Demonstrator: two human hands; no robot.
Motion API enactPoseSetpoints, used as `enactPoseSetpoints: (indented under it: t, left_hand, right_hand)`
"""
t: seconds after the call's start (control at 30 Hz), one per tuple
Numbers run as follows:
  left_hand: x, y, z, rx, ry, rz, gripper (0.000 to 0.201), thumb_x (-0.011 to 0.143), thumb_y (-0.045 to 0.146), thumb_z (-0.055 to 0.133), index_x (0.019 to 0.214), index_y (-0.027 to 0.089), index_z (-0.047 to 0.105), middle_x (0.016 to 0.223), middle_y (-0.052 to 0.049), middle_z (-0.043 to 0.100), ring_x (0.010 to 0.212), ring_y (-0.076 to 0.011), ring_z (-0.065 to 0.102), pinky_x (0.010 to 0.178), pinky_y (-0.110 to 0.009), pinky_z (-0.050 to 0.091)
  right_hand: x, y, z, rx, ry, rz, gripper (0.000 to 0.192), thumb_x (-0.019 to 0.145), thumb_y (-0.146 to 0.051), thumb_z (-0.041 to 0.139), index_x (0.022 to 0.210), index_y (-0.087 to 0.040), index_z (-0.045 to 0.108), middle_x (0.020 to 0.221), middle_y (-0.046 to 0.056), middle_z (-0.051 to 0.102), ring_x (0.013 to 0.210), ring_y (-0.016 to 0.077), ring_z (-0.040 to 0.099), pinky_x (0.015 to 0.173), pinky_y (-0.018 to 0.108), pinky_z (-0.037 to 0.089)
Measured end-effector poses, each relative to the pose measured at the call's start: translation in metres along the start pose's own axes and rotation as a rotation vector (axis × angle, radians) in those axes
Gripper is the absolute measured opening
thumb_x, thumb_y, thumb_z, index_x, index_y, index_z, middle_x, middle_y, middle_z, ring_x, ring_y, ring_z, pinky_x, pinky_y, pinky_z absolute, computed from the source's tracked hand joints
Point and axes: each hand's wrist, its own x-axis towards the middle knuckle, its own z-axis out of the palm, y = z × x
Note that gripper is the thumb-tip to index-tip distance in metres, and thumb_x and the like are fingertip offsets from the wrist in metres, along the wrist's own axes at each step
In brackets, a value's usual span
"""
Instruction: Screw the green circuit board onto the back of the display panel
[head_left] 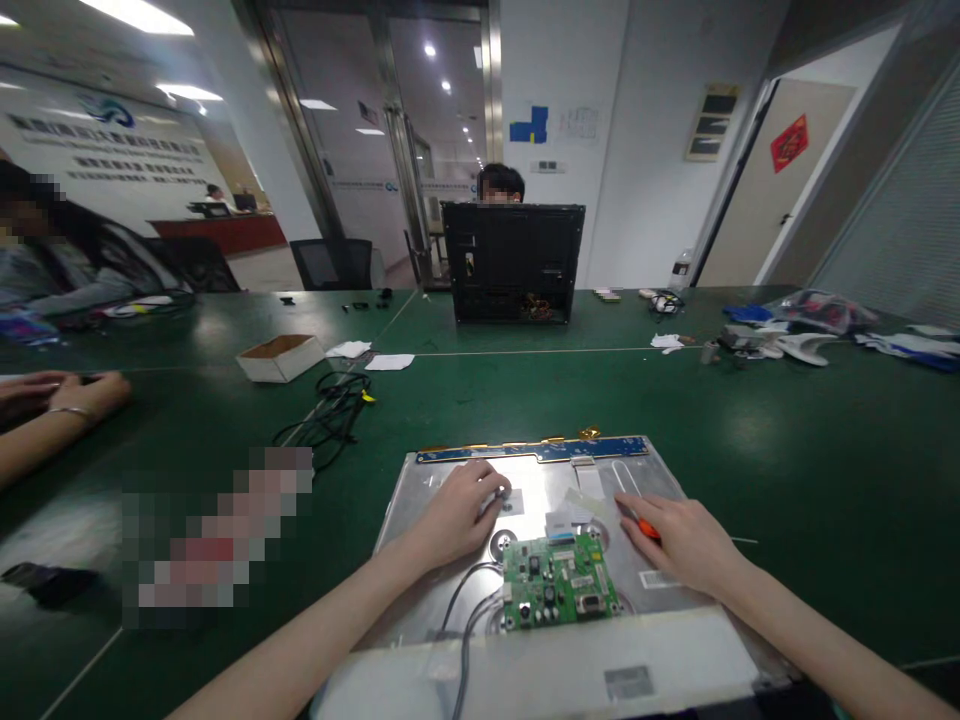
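A silver metal panel back (pixel 660 480) lies flat on the green table in front of me. A green circuit board (pixel 559 582) is mounted near its lower middle, with grey cables running off its left side. A blue strip board (pixel 532 451) runs along the panel's far edge. My left hand (pixel 459 510) rests palm down on the panel, fingers curled near a small white label. My right hand (pixel 684 540) grips an orange-handled tool (pixel 646 530), its tip pointing toward the flat ribbon cable (pixel 564 517) above the green board.
A black cable bundle (pixel 334 410) and an open cardboard box (pixel 280 357) lie to the far left. A black computer case (pixel 514 262) stands across the table with a person behind it. Another person's hands (pixel 60 395) rest at the left edge. Clutter sits at far right (pixel 795 335).
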Motion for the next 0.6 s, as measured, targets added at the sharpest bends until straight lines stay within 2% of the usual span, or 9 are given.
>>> enactPoseSetpoints:
  t: [0.3,0.6]
  left_hand:
    - [0.0017,-0.0016,0.0041,0.048,0.01,0.029,0.02,0.089,0.011,0.045,0.097,0.016,0.063,0.099,-0.01,0.06,0.092,-0.0252,0.056,0.079,-0.036,0.045]
    - [0.008,-0.0022,0.0034,0.056,0.009,0.041,0.021,0.089,0.011,0.047,0.099,0.015,0.065,0.098,-0.011,0.061,0.091,-0.0252,0.057,0.079,-0.036,0.045]
  right_hand:
    - [0.0012,0.0026,0.0015,0.029,0.04,-0.018,0.041,0.099,-0.032,0.038,0.124,-0.015,0.065,0.094,0.011,0.076,0.073,0.0233,0.072,0.063,0.034,0.053]
    - [0.0071,0.0085,0.0024,0.028,0.042,0.022,0.042,0.099,-0.033,0.037,0.123,-0.015,0.067,0.099,0.012,0.076,0.08,0.0258,0.073,0.064,0.034,0.054]
